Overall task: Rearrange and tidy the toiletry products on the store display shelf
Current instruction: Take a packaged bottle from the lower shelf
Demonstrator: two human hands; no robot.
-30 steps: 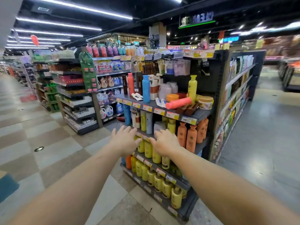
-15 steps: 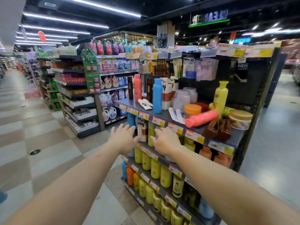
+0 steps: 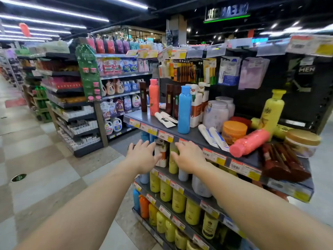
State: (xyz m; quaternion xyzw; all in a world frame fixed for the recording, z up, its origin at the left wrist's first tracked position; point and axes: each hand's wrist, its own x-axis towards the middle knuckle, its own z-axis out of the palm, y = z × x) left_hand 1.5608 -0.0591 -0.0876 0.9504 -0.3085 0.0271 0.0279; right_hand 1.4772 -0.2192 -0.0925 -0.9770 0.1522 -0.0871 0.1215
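Pink bottle: lies on its side at the right of the top shelf, long axis running from near-left to far-right, cap end pointing near-left over the shelf's front edge; its far end rests against the orange-lidded jar and the upright yellow bottle.
Blue bottle: stands upright near the shelf's middle — long axis vertical, cap up.
White tubes: two lie flat side by side between the blue bottle and the pink one, pointing near-right.
Look: pink bottle is coral-pink plastic with a matching round cap; blue bottle is plain sky-blue.
Left hand: fingers straight and slightly spread, holding nothing, just below the shelf's front edge.
Right hand: fingers straight and loosely spread, empty, just beside the price-tag strip.
Since the earlier frame: both hands sit higher and closer to the top shelf — the shelf itself fills more of the view.
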